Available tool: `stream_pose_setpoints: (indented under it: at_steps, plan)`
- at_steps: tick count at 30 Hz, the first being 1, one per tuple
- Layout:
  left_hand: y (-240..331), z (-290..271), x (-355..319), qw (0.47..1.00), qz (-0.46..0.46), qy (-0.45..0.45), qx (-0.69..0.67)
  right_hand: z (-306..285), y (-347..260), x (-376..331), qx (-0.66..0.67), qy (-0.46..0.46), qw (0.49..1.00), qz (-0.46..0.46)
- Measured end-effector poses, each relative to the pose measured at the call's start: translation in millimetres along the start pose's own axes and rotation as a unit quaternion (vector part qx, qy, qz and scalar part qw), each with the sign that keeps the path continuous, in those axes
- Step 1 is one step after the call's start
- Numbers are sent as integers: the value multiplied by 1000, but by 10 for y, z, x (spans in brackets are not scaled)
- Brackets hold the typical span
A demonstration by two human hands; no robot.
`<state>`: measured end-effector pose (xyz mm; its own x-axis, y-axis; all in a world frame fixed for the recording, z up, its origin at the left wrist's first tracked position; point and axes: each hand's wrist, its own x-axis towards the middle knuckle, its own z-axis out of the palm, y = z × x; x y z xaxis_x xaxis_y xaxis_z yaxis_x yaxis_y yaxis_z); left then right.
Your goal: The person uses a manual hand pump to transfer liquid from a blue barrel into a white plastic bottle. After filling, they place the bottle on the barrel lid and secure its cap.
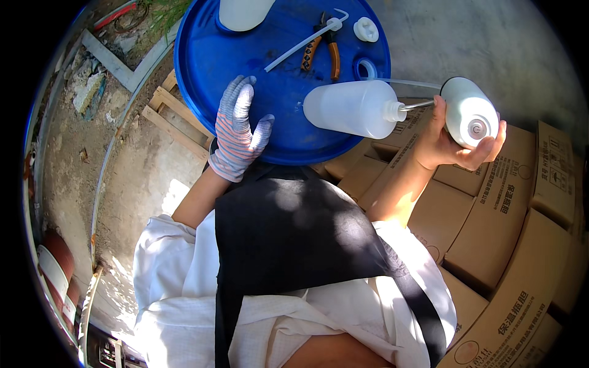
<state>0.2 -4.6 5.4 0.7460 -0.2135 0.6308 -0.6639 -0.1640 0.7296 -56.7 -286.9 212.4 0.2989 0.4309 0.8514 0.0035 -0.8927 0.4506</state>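
Gripped in the bare right hand [451,144], at 3 o'clock: a white pump unit [471,113], round and button-topped, with fingers curled fully round its body. From it a thin metal spout [417,105] is led into the neck of a translucent plastic bottle [353,109], which is laid on its side at the near edge of a blue drum lid [202,49], just beside that hand. A clear hose [408,82] is run from the pump toward the lid's open bung hole [367,67].

Left hand [238,132], gloved in grey striped knit, at 9 o'clock of the bottle: laid flat and open on the lid, nothing held.

Farther on the lid, at 12 o'clock: orange-handled pliers [325,48], a white dip tube [304,42], a white screw cap [366,29], a second white bottle [244,12].

Cardboard cartons [491,221] are stacked at 4 o'clock
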Motion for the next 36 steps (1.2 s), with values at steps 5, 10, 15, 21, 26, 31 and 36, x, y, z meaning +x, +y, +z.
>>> stream_pose_setpoints:
  at_steps: [5, 10, 15, 21, 26, 31, 36]
  plan:
    - [-19, 18, -6, 1000, 9, 9, -9, 5, -4, 2, -25, 2, 1000, -17]
    - [-17, -2, -2, 1000, 13, 2, 10, -12, 21, -50, -66, -4, 998, -24]
    - [11, -15, 16, 1000, 1, -7, 10, -13, 21, -63, -58, 0, 998, -17]
    - [-6, 4, -3, 1000, -3, 8, 15, -13, -18, -21, -40, -5, 999, -10]
    - [-52, 38, -8, 1000, 20, 24, -3, -45, -52, 38, -33, -25, 999, -7]
    - [-35, 33, -8, 1000, 15, 24, -3, -48, 15, 4, -52, -18, 998, -29]
    - [-13, 35, 14, 1000, 4, 29, -4, -56, 16, -16, -58, -20, 998, -24]
